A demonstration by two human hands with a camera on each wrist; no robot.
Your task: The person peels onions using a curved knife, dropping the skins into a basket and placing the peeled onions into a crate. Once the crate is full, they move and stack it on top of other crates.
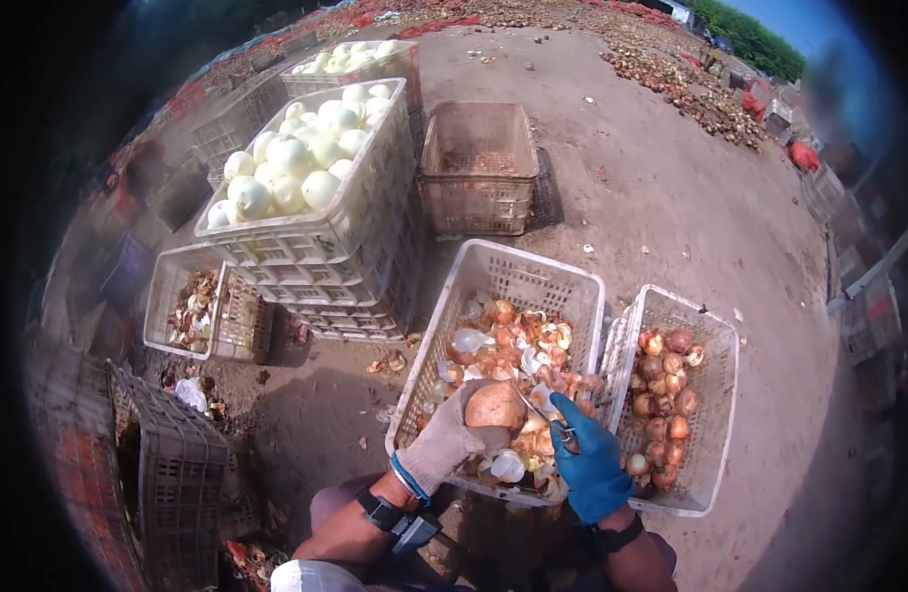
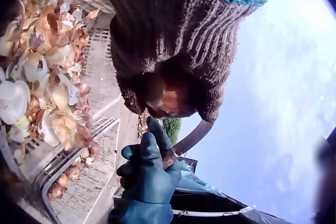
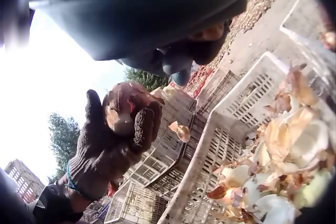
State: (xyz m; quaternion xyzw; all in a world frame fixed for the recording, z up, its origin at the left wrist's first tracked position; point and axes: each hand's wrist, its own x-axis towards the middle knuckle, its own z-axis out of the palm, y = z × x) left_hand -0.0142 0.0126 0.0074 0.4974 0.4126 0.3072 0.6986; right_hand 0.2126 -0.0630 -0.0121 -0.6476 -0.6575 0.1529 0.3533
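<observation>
My left hand (image 1: 439,434), in a knitted glove, grips a brown-skinned onion (image 1: 495,407) over a white crate (image 1: 594,306) of onion peelings (image 1: 508,335). Facing it, my right hand (image 1: 594,464) wears a blue rubber glove and holds a small knife. In the left wrist view the knife's curved blade (image 2: 195,137) points up toward the onion, close under the knitted glove. A scrap of onion skin (image 3: 180,131) hangs in the air beside the left hand in the right wrist view. To the right, a second white crate (image 1: 727,414) holds several unpeeled onions (image 1: 661,395).
Stacked crates (image 1: 321,252) topped with peeled white onions (image 1: 286,163) stand at the left. Behind the peelings sits a brown crate (image 1: 478,187). A crate with some peelings (image 1: 153,316) is at far left, near tall dark crates (image 1: 182,474). Loose onions (image 1: 686,94) cover the far ground.
</observation>
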